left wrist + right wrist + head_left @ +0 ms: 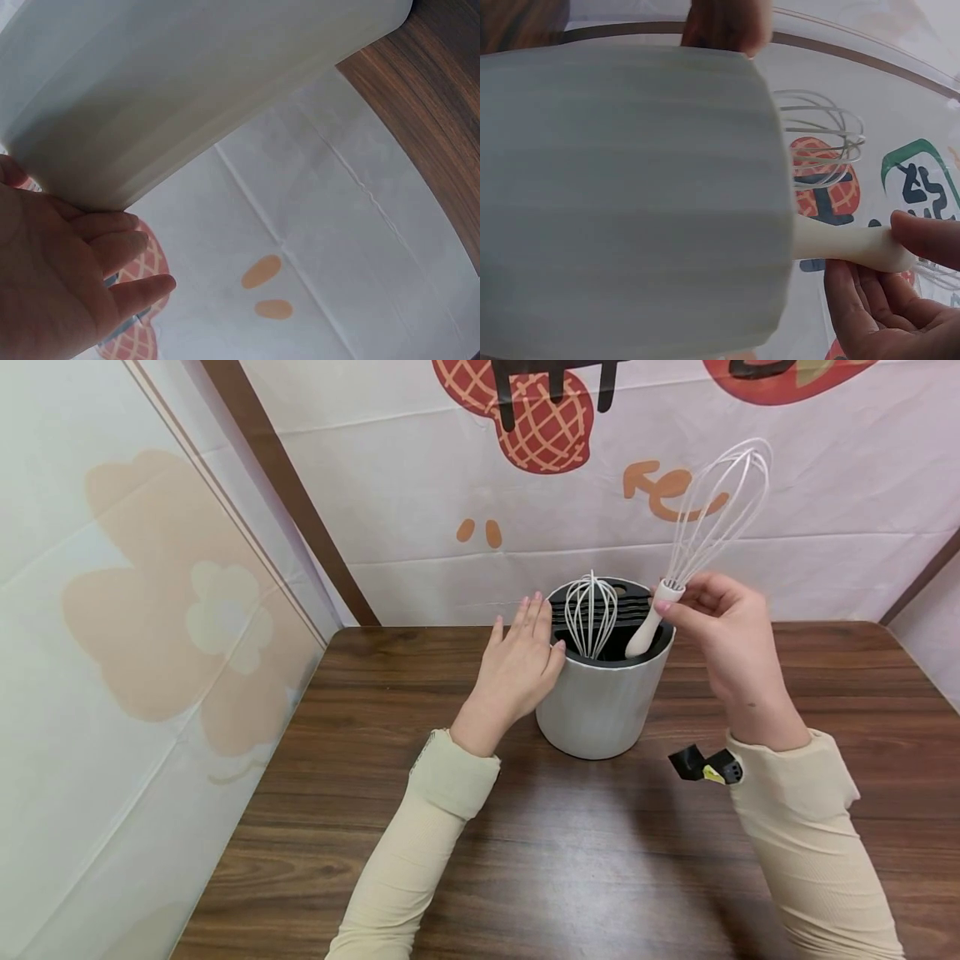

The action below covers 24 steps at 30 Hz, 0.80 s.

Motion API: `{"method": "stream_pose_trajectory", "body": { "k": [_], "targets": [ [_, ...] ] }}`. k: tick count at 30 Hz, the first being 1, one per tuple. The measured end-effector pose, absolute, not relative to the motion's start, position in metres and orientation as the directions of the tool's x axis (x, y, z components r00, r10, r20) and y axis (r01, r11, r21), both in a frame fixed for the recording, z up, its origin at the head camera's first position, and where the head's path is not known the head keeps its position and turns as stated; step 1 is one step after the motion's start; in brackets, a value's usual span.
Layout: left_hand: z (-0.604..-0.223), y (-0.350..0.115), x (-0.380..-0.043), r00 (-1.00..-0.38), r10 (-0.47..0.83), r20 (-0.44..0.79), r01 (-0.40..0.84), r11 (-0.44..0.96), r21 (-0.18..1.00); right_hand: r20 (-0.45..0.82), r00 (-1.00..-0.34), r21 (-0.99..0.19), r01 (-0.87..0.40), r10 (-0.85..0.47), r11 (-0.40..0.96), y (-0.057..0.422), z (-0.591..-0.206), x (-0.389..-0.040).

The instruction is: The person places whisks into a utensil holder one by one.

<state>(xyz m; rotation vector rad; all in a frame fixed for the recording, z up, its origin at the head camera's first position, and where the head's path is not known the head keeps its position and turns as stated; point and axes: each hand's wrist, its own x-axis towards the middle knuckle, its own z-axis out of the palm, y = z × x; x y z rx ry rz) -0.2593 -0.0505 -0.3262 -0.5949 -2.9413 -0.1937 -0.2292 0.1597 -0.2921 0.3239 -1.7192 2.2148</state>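
Observation:
A white round utensil holder (600, 710) with a black slotted insert stands at the back of the table. My left hand (521, 660) lies against its left rim with fingers extended; the left wrist view shows the fingers (124, 247) at the holder's edge. My right hand (731, 635) pinches a white whisk (716, 518) near the top of its handle, wires pointing up and to the right. The lower end of that handle is at the holder's opening. A second, smaller whisk (592, 614) sits in the holder, wire end up, its handle hidden inside.
The brown wooden table (570, 860) extends toward me. Directly behind it hangs a printed cloth (420, 485), and another pale cloth wall (150, 610) rises at the left. A small black piece (705, 766) with a yellow patch is by my right cuff.

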Motion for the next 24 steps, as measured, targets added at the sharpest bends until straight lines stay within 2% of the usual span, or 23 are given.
{"method": "stream_pose_trajectory", "body": {
  "k": [11,24],
  "targets": [
    [-0.325,-0.05,-0.259,-0.914,0.377,0.149,0.393,0.914,0.1,0.323,-0.943,-0.934,-0.331,0.081,-0.134,0.163,-0.301,-0.234],
    [-0.325,-0.05,-0.258,-0.916,0.375,0.143,0.39,0.916,0.097,0.279,-0.959,-0.952,-0.283,0.049,-0.118,0.164,-0.304,-0.234]
  ]
}}
